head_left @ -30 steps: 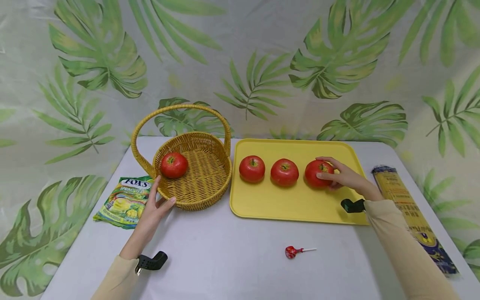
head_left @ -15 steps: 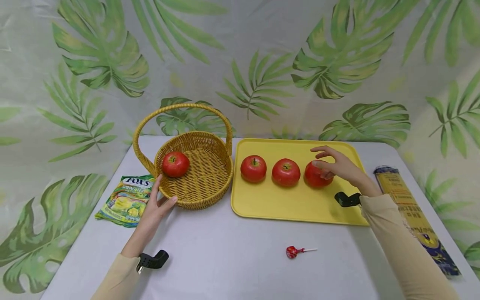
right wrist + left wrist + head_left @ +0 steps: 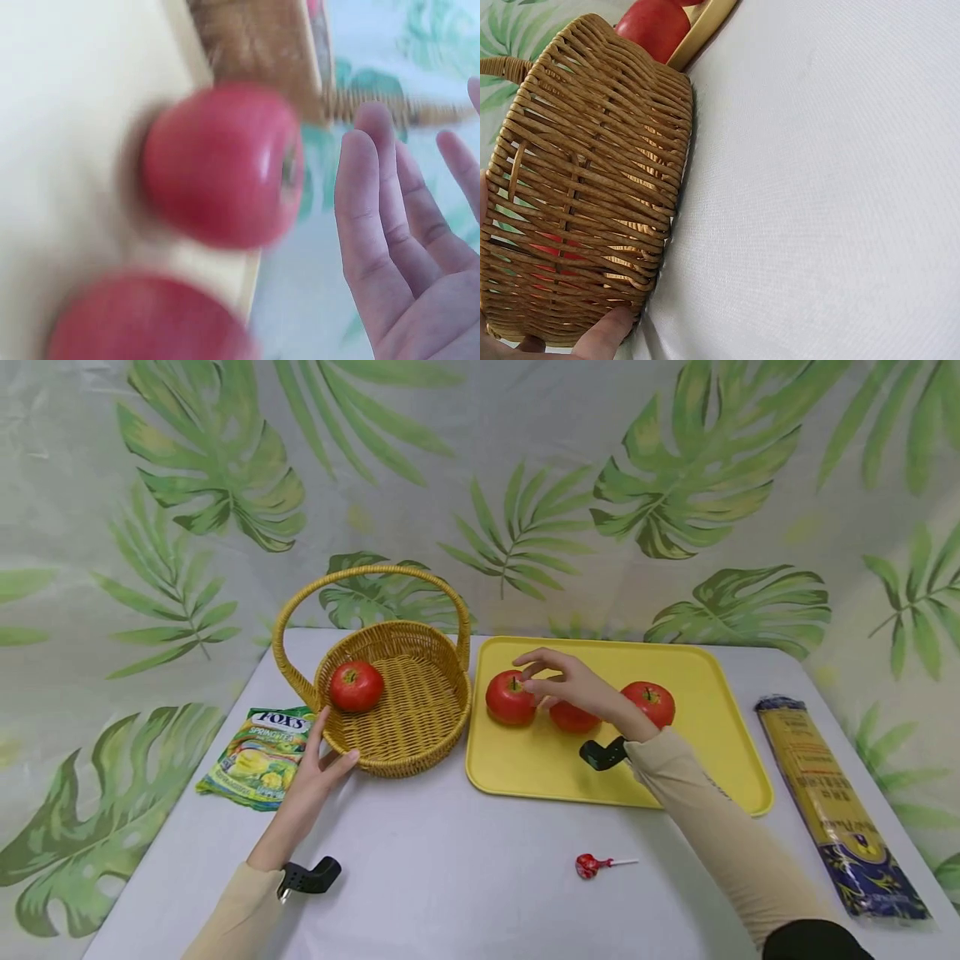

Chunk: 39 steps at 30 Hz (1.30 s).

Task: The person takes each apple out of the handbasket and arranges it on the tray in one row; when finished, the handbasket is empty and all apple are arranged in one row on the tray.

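Note:
My left hand (image 3: pixel 311 777) rests against the outside of a round wicker basket (image 3: pixel 401 768), its thumb and fingers spread along the front left side. In the left wrist view, a finger (image 3: pixel 609 334) touches the weave low down. One red apple (image 3: pixel 357 686) sits inside the basket. My right hand (image 3: pixel 573 685) is over the yellow tray (image 3: pixel 540 777), fingers apart and holding nothing, beside the leftmost apple (image 3: pixel 510 697). That apple stands in front of the parted fingers in the right wrist view. The middle apple (image 3: pixel 573 718) is partly hidden under the hand, and another apple (image 3: pixel 651 702) lies farther right.
Left of the basket lies a green candy bag (image 3: pixel 255 760). A red lollipop (image 3: pixel 588 865) is on the white table (image 3: pixel 450 877) in front of the tray. A long pasta packet (image 3: pixel 832 802) lies along the right side. A leaf-patterned cloth (image 3: pixel 525 460) hangs behind.
My right hand has let go of the rightmost apple, lifted off and moved left across the tray to the leftmost one. My left hand and the basket have stayed in place.

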Available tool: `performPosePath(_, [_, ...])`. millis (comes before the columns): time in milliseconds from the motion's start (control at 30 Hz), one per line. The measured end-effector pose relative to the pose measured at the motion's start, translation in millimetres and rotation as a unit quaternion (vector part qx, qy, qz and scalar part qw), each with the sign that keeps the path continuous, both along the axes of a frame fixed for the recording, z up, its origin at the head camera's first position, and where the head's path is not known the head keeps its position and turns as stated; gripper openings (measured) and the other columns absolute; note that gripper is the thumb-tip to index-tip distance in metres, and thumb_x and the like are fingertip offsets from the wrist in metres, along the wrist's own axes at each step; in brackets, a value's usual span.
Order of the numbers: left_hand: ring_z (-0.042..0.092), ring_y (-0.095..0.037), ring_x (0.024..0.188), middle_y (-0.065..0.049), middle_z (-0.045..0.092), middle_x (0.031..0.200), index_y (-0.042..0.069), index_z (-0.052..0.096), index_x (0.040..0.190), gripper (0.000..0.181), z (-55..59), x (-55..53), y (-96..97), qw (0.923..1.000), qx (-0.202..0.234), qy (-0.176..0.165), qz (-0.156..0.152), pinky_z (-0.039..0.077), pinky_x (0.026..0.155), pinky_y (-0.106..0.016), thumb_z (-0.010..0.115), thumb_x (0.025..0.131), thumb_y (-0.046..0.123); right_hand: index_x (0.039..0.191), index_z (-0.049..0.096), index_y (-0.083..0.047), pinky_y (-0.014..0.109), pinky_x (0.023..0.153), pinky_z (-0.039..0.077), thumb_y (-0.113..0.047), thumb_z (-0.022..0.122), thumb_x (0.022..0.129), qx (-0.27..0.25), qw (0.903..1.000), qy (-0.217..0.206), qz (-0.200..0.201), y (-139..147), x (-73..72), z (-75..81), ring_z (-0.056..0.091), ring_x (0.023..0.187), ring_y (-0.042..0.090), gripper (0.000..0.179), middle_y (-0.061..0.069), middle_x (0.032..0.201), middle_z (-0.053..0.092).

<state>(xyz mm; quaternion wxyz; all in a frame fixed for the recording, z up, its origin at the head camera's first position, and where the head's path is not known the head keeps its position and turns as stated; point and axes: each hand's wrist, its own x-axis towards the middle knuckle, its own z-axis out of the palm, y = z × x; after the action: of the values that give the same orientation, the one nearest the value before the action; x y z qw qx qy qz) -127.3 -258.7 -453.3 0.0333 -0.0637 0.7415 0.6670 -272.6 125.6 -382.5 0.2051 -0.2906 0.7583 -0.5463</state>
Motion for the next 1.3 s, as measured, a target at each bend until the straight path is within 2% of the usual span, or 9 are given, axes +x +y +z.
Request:
performPosePath(100, [0.009, -0.044, 0.140, 0.000, -0.016, 0.157, 0.038, -0.001, 0.153, 0.082, 0.2, -0.2, 0.2, 1.0000, -0.002, -0.001, 0.001, 0.019, 0.111, -0.053, 0.055, 0.098, 0.015, 0.133, 0.050, -0.003, 0.045, 0.073, 0.054, -0.014, 0.058, 0.097, -0.006, 0.9994, 0.003, 0.034, -32.4, -1.8, 1.0, 0.058, 0.089, 0.045, 0.038, 0.025, 0.119, 0.053])
performPosePath(267, [0.008, -0.043, 0.141, 0.000, -0.016, 0.157, 0.039, -0.002, 0.153, 0.082, 0.3, 0.1, -0.5, 1.0000, 0.001, -0.005, 0.001, 0.018, 0.111, -0.053, 0.055, 0.098, 0.017, 0.135, 0.049, -0.007, 0.052, 0.076, 0.052, -0.013, 0.057, 0.097, -0.012, 0.9975, -0.002, 0.070, -84.2, -3.1, 2.8, 0.061, 0.088, 0.042, 0.039, 0.021, 0.120, 0.053])
performPosePath(433, [0.007, -0.044, 0.141, 0.000, -0.016, 0.157, 0.038, -0.002, 0.153, 0.082, -0.1, -0.1, -1.2, 1.0000, 0.003, -0.005, 0.001, 0.018, 0.111, -0.053, 0.055, 0.098, 0.017, 0.137, 0.047, -0.011, 0.045, 0.074, 0.055, -0.016, 0.058, 0.096, -0.025, 0.9958, -0.030, 0.083, -130.7, -4.8, 5.7, 0.064, 0.087, 0.034, 0.042, 0.017, 0.122, 0.050])
performPosePath(533, [0.007, -0.044, 0.140, 0.000, -0.015, 0.157, 0.037, -0.002, 0.153, 0.082, -0.5, -0.3, -1.5, 1.0000, 0.002, -0.004, 0.000, 0.018, 0.110, -0.054, 0.055, 0.098, 0.017, 0.140, 0.043, -0.012, 0.042, 0.073, 0.056, -0.017, 0.058, 0.097, -0.031, 0.9947, -0.048, 0.085, -154.5, -7.3, 5.8, 0.064, 0.090, 0.038, 0.046, 0.016, 0.127, 0.047])
performPosePath(667, [0.008, -0.044, 0.140, -0.001, -0.015, 0.157, 0.036, -0.002, 0.154, 0.082, -0.6, -0.6, -1.5, 1.0000, 0.002, -0.003, -0.002, 0.019, 0.110, -0.055, 0.054, 0.099, 0.016, 0.146, 0.036, -0.013, 0.046, 0.076, 0.055, -0.017, 0.057, 0.097, -0.033, 0.9931, -0.080, 0.080, -180.3, -9.7, 5.5, 0.061, 0.096, 0.046, 0.054, 0.018, 0.136, 0.041])
performPosePath(900, [0.008, -0.044, 0.140, 0.000, -0.015, 0.158, 0.037, -0.002, 0.153, 0.082, -0.6, -2.1, -1.8, 1.0000, -0.005, -0.008, -0.001, 0.018, 0.110, -0.056, 0.055, 0.098, 0.018, 0.151, 0.023, -0.020, 0.054, 0.088, 0.048, -0.016, 0.057, 0.097, -0.034, 0.9860, -0.154, 0.055, -209.4, -12.5, -2.1, 0.059, 0.101, 0.048, 0.065, 0.017, 0.149, 0.026])
performPosePath(1067, [0.007, -0.047, 0.139, -0.003, -0.015, 0.157, 0.030, -0.003, 0.155, 0.083, 9.0, -0.2, 2.3, 0.9999, 0.001, -0.013, -0.002, 0.018, 0.110, -0.057, 0.057, 0.097, 0.018, 0.154, 0.017, -0.022, 0.057, 0.090, 0.045, -0.017, 0.056, 0.097, -0.026, 0.9804, -0.192, 0.035, -220.6, -13.3, -12.3, 0.057, 0.103, 0.050, 0.069, 0.017, 0.156, 0.013])
performPosePath(1200, [0.007, -0.048, 0.139, -0.005, -0.016, 0.157, 0.025, -0.003, 0.155, 0.084, 23.6, 5.7, 9.2, 0.9998, 0.002, -0.017, -0.002, 0.017, 0.110, -0.057, 0.058, 0.097, 0.019, 0.154, 0.016, -0.026, 0.056, 0.089, 0.046, -0.019, 0.058, 0.096, -0.012, 0.9750, -0.222, 0.010, -228.8, -12.8, -20.8, 0.057, 0.103, 0.049, 0.071, 0.018, 0.153, 0.021])
performPosePath(1300, [0.007, -0.048, 0.139, -0.006, -0.016, 0.157, 0.024, -0.003, 0.155, 0.084, 27.0, 8.2, 10.9, 0.9999, -0.001, -0.017, -0.002, 0.017, 0.110, -0.057, 0.058, 0.097, 0.019, 0.153, 0.016, -0.031, 0.051, 0.082, 0.052, -0.025, 0.060, 0.095, 0.009, 0.9728, -0.231, -0.008, -240.0, -16.7, -33.3, 0.062, 0.097, 0.045, 0.074, 0.020, 0.148, 0.031])
